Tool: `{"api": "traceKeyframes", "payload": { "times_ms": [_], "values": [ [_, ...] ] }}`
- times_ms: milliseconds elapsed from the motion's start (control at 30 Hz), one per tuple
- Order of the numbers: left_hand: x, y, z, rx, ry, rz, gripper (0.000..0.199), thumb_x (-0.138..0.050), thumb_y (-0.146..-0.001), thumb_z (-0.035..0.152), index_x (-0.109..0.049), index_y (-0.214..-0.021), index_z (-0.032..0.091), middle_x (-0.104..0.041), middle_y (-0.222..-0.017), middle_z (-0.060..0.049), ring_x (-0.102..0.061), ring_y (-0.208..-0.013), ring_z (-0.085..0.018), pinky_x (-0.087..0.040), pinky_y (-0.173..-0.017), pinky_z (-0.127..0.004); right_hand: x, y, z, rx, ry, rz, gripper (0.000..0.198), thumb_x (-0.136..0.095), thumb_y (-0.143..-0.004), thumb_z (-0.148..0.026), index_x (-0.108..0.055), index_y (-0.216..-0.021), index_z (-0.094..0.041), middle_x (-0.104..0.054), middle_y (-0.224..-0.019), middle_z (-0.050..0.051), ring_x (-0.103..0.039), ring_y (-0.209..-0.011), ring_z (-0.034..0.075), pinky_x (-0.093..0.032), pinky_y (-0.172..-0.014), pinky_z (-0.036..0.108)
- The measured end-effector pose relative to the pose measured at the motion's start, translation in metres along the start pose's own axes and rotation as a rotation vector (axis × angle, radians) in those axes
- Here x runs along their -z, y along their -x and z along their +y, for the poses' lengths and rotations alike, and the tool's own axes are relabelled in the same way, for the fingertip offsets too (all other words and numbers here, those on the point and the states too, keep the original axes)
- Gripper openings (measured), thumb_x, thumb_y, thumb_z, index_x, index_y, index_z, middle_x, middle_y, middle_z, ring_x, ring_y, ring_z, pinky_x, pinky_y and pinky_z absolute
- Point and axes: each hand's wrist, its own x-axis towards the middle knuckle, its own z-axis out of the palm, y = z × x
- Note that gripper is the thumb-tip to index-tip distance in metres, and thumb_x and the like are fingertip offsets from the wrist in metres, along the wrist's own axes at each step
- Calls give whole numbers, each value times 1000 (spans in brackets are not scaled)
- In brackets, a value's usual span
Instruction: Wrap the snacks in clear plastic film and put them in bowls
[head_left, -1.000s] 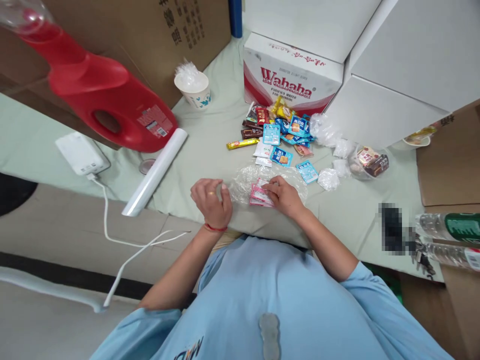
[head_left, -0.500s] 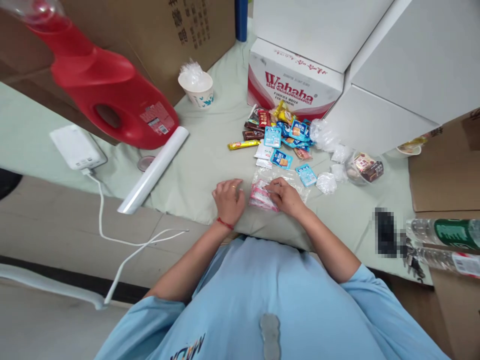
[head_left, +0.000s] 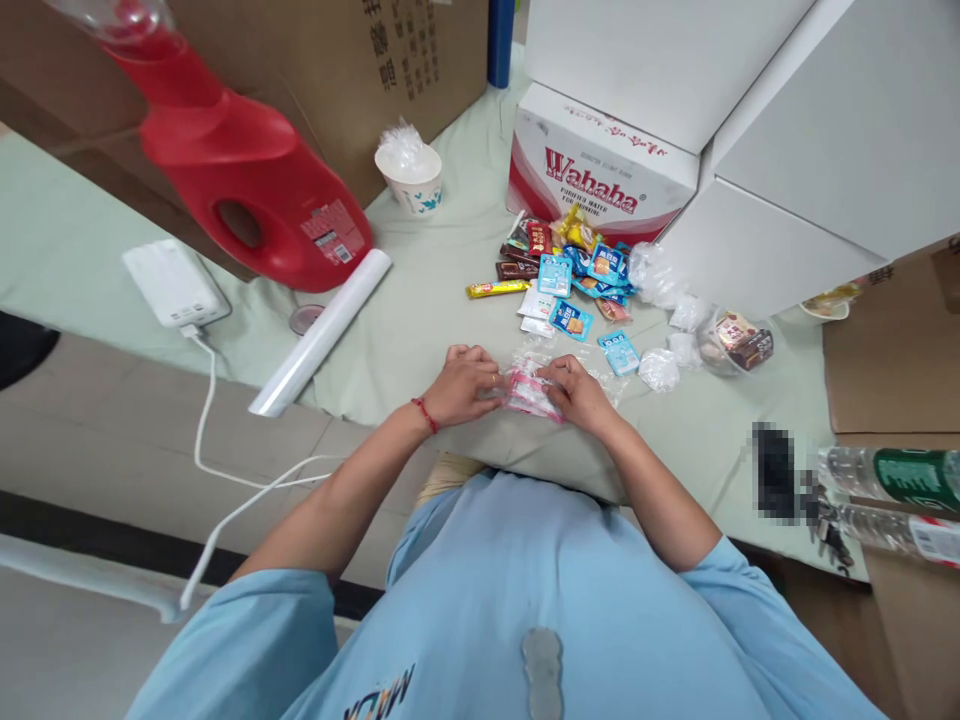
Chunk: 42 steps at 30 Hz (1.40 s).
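Note:
Pink-and-white packets (head_left: 531, 394) lie near the table's front edge, partly covered by clear plastic film (head_left: 613, 388). My left hand (head_left: 466, 388) is at their left side, its fingers closed on the film's edge. From the right, my right hand (head_left: 583, 396) has bent fingers pressed together on the film over the packets. Just beyond are blue snack packets (head_left: 571, 320), white sachets (head_left: 537, 304) and a yellow stick packet (head_left: 497, 289). A crumpled film-wrapped bundle (head_left: 659, 370) is to the right of my right hand.
A white film roll (head_left: 321, 333), red jug (head_left: 255, 200) and power bank (head_left: 176, 283) are on the left. Behind stand a paper cup (head_left: 411, 185) and a Wahaha carton (head_left: 600, 170). A clear bowl of snacks (head_left: 739, 342) and plastic bottles (head_left: 900, 472) are on the right.
My left hand has moved right, from lying apart on the cloth to the film's left edge. The film is now folded over the packets, and my right hand stays on them.

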Motion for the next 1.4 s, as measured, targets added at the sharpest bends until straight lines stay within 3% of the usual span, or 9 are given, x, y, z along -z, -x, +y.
{"api": "traceKeyframes", "payload": {
  "times_ms": [100,333,467,567,667,767,1033,1267,1400],
  "values": [
    [-2,10,-15,138,19,133,33,-61,-93,51,-75,-78,24,-73,-77,-4,-60,-95,-25,-36,-99,-51,-2,0,1,-9,19,4,39,-53,-98,-22,-68,-133,-27,-56,-122,9,-61,-106,21,-51,-94,35],
    [-19,20,-36,507,-6,525,24,-59,-92,41,-68,-74,27,-68,-73,-7,-60,-82,-27,-47,-82,-52,-5,0,0,-32,83,-30,46,-53,-102,-35,-58,-147,-28,-52,-126,11,-61,-105,23,-53,-92,37],
    [-18,35,-17,589,-105,822,16,-57,-92,35,-68,-98,25,-66,-104,-13,-58,-106,-33,-45,-95,-61,-8,-6,-2,-113,78,-3,59,-62,-97,-37,-49,-153,-26,-54,-121,12,-61,-103,25,-52,-90,38],
    [-24,56,17,503,-176,930,21,-52,-98,32,-67,-107,21,-62,-113,-16,-55,-118,-33,-40,-105,-63,-6,-11,-5,-229,82,-5,61,-72,-90,-40,-56,-144,-19,-58,-112,12,-61,-94,24,-51,-88,37],
    [-40,68,51,266,-125,682,18,-53,-97,29,-71,-100,26,-70,-102,-10,-62,-109,-29,-42,-101,-55,-2,-14,-11,-245,92,-49,47,-74,-89,-37,-65,-131,-17,-59,-106,10,-60,-87,21,-49,-84,34],
    [-53,59,70,89,-99,388,29,-50,-99,25,-71,-118,28,-76,-117,-7,-65,-114,-26,-42,-97,-48,0,-15,-19,-179,110,-72,38,-74,-90,-33,-69,-125,-20,-59,-102,7,-59,-86,20,-48,-82,31],
    [-60,14,61,239,-189,302,35,-45,-105,27,-69,-130,27,-71,-138,-5,-61,-123,-29,-38,-94,-49,5,-16,-18,-92,41,-133,29,-65,-94,-25,-73,-121,-19,-65,-95,6,-60,-81,19,-47,-80,30],
    [-60,5,64,280,-303,260,32,-51,-102,26,-72,-126,29,-69,-140,-5,-52,-126,-30,-38,-94,-48,29,-29,13,-274,292,258,52,-58,-96,-43,-63,-138,-13,-67,-121,19,-57,-112,34,-42,-101,46],
    [-57,2,68,310,-351,277,29,-56,-99,26,-74,-121,30,-69,-129,-10,-52,-122,-31,-38,-93,-48,35,-39,22,-403,217,104,65,-73,-82,-52,-65,-133,-13,-71,-94,10,-59,-96,29,-45,-85,36]
  ]
}}
